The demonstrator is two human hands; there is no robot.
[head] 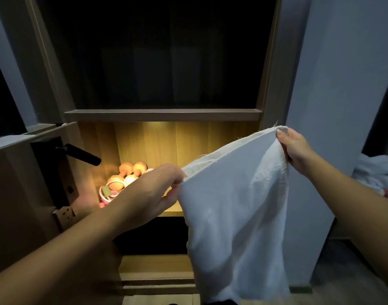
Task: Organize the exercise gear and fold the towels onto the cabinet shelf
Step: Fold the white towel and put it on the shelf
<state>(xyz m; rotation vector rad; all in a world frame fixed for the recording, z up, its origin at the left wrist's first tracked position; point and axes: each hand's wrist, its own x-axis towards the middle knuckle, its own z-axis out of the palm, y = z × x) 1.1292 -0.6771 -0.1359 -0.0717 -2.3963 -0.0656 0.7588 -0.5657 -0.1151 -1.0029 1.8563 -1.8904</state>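
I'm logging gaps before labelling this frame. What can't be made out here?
All in the head view:
- Upper cabinet compartment: too dark to show any contents.
- Exercise gear in the lit compartment: partly behind the left hand and washed out by glare.
- Right part of that compartment: hidden by the white towel, which the left hand and right hand hold up.
- Cloth pile: cut off by the right edge.

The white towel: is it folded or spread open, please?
Spread open: left hand and right hand pinch the towel by its top edge, hanging loose.

Dumbbells [131, 172] in shelf [171, 213] left corner — towel [232, 205] hanging in front, right.
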